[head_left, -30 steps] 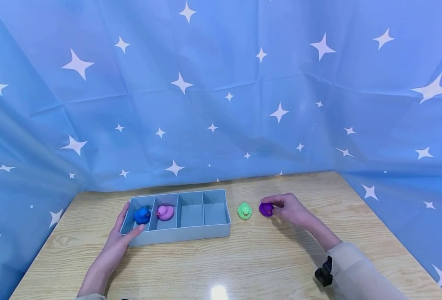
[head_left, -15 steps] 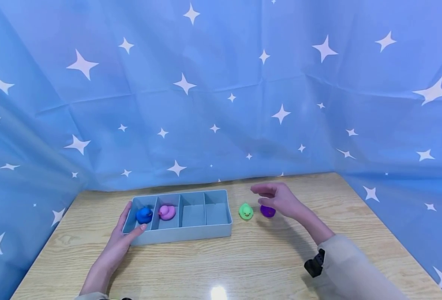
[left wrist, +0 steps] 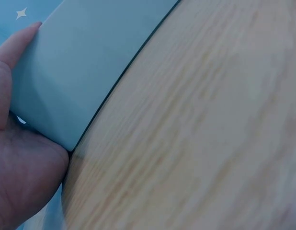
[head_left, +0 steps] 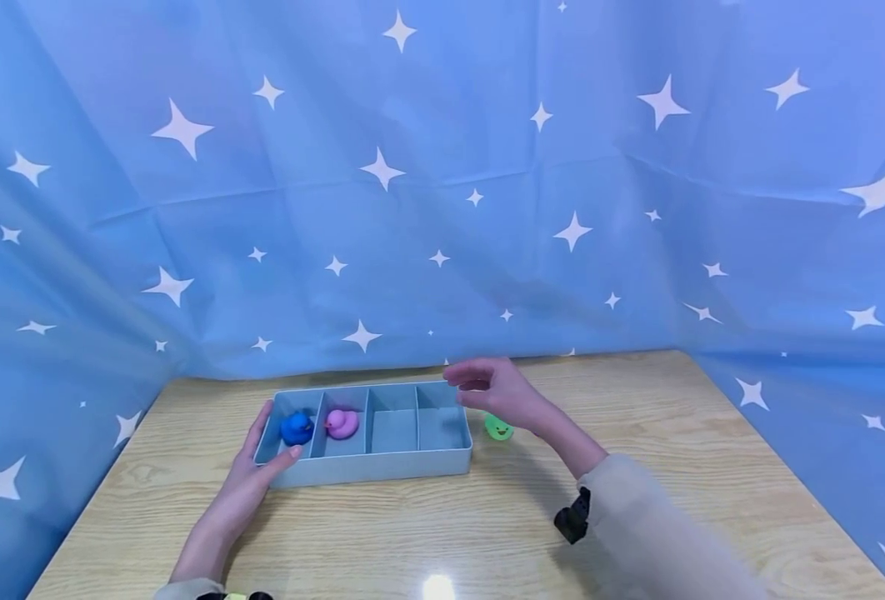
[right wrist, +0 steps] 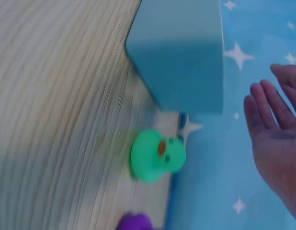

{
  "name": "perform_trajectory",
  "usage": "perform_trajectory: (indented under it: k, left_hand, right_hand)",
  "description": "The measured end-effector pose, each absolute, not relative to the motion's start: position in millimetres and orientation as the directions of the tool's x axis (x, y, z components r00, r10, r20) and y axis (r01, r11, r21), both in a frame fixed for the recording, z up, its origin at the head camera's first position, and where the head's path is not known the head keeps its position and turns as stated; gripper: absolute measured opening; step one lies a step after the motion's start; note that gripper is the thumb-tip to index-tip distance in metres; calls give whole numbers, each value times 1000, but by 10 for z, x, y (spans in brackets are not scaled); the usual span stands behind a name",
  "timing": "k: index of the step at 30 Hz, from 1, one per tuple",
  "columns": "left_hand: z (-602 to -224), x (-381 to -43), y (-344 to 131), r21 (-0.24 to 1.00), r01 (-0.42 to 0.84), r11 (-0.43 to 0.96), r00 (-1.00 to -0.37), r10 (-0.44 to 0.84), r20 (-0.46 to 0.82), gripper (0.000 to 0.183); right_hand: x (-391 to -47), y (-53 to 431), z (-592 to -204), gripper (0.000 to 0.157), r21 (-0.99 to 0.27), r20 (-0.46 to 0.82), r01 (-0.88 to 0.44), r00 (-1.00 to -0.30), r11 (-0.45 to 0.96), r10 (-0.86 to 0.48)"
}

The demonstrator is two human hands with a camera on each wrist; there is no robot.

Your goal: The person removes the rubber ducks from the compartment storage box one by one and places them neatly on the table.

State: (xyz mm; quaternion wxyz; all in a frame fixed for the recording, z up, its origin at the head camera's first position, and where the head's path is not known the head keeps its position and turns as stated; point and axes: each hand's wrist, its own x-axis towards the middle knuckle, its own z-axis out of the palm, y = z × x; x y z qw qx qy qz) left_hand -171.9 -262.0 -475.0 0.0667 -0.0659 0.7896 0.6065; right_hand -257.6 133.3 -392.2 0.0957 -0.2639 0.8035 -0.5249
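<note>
My left hand [head_left: 243, 483] holds the left end of a grey-blue divided box [head_left: 371, 469], thumb over the front wall and fingers along the short side. In the left wrist view, the thumb [left wrist: 23, 45] lies against the box wall. A blue rubber duck [head_left: 297, 428] sits in the leftmost compartment, a pink rubber duck [head_left: 342, 423] in the one beside it. Above the box's right end hovers my right hand [head_left: 506, 394], fingers loosely bent around nothing. Below it, partly covered, a green rubber duck [head_left: 498, 428] stands on the table. A purple duck [right wrist: 134, 222] shows in the right wrist view.
The box rests toward the back of a light wooden table [head_left: 382, 533]. A blue curtain with white stars [head_left: 442, 208] hangs behind and at both sides. The purple duck is hidden behind my right hand and forearm in the head view.
My right hand has let go of the purple duck, risen and moved left past the green duck to the box's right end. The left hand keeps its hold on the box.
</note>
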Motion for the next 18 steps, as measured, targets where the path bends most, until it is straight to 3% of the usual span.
perform_trajectory:
  k: [7,18]
  left_hand:
    - [-4752,-1712,-2615,953,-173,249,-985,-16,-174,99]
    - [-4742,-1713,-2616,953,-173,249,-985,-16,-174,99]
  right_hand:
    - [-2611,986,-3933,38,-876,154,-382,-800,294,-580]
    - [-2616,409,-3966,37,-868,118,-365,-809,335,-576]
